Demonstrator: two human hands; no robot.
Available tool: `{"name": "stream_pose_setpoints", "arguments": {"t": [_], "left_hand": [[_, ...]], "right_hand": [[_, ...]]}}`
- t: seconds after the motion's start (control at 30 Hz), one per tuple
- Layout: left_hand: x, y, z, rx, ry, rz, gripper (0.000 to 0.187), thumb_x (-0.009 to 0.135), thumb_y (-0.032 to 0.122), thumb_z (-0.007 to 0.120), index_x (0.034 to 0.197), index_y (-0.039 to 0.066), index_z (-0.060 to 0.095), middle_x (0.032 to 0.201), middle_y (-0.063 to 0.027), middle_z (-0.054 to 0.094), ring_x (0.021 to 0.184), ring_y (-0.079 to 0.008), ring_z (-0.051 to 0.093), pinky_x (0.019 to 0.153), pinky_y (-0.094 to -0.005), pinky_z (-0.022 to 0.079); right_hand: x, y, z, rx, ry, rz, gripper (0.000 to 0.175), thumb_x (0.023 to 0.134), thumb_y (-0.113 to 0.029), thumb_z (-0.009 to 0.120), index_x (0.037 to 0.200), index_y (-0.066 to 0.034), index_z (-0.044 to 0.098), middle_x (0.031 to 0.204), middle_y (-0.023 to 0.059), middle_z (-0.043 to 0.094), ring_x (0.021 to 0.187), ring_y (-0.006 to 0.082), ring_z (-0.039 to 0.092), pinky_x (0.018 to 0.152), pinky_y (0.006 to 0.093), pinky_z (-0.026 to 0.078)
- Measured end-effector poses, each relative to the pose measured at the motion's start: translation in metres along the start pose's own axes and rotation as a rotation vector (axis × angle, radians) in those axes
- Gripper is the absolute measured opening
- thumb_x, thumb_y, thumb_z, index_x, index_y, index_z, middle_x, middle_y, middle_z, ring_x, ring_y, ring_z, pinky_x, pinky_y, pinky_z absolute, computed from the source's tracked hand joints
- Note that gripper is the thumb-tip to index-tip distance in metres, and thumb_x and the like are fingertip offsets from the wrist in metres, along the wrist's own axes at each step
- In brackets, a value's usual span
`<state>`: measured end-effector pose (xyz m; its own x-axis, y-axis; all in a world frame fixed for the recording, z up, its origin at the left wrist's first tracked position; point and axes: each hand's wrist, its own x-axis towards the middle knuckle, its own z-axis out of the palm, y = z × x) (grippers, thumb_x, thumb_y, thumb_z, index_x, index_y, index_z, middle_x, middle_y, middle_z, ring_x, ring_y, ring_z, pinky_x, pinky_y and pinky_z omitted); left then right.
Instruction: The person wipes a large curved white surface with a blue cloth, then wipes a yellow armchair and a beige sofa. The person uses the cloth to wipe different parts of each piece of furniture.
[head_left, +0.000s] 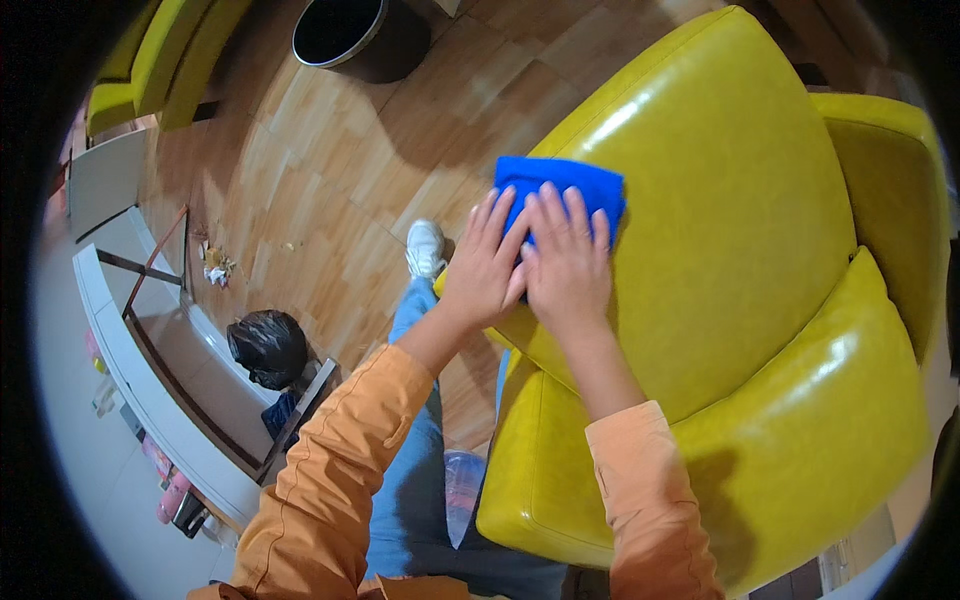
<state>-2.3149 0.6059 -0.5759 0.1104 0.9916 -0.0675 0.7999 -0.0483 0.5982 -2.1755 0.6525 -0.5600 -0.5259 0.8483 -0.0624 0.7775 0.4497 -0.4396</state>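
Note:
A folded blue cloth (559, 171) lies flat on the front part of a yellow leather-like armchair seat (720, 202). My right hand (568, 270) rests palm down on the cloth, fingers spread a little. Beside it, my left hand (486, 259) presses on the cloth's left part with its fingertips, and the two hands meet at the thumbs. The fingers lie over the cloth rather than around it. Part of the cloth is hidden beneath both hands. Below, the chair's yellow armrest (555, 457) passes under my right forearm.
A black bin (401, 45) with a metal rim stands on the wood-look floor. To the left are a white-topped table (161, 397) with several items, a black plastic bag (268, 349) and some litter (216, 264). Another yellow seat (161, 64) is at upper left.

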Motion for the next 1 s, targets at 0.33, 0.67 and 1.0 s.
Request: {"name": "stream_pose_setpoints", "arguments": {"t": [0.33, 0.67, 1.0], "left_hand": [[0.001, -0.05, -0.016, -0.452, -0.172, 0.06, 0.06, 0.087, 0.023, 0.049, 0.139, 0.0, 0.033, 0.148, -0.0243, 0.025, 0.136, -0.0424, 0.024, 0.113, -0.0464, 0.021], [-0.002, -0.084, 0.002, -0.81, -0.212, -0.128, 0.058, 0.09, 0.022, 0.043, 0.141, 0.0, 0.03, 0.151, -0.023, 0.021, 0.14, -0.0388, 0.02, 0.115, -0.0437, 0.015], [0.032, -0.092, 0.009, -0.854, -0.282, -0.044, 0.061, 0.089, 0.024, 0.043, 0.143, 0.002, 0.028, 0.151, -0.0225, 0.021, 0.14, -0.0371, 0.019, 0.115, -0.0429, 0.015]], "right_hand": [[0.008, -0.044, 0.01, -0.037, -0.143, 0.18, 0.059, 0.084, -0.023, 0.056, 0.138, -0.0064, 0.04, 0.148, 0.0115, 0.033, 0.138, 0.0343, 0.026, 0.111, 0.0543, 0.016], [0.051, -0.055, 0.015, -0.137, -0.272, 0.071, 0.05, 0.085, -0.024, 0.057, 0.129, -0.0022, 0.049, 0.138, 0.0136, 0.045, 0.134, 0.0301, 0.033, 0.11, 0.0481, 0.023], [0.062, -0.048, 0.015, -0.193, -0.18, 0.187, 0.048, 0.083, -0.022, 0.057, 0.126, -0.0005, 0.051, 0.134, 0.0151, 0.047, 0.133, 0.0322, 0.035, 0.109, 0.0518, 0.024]]}}
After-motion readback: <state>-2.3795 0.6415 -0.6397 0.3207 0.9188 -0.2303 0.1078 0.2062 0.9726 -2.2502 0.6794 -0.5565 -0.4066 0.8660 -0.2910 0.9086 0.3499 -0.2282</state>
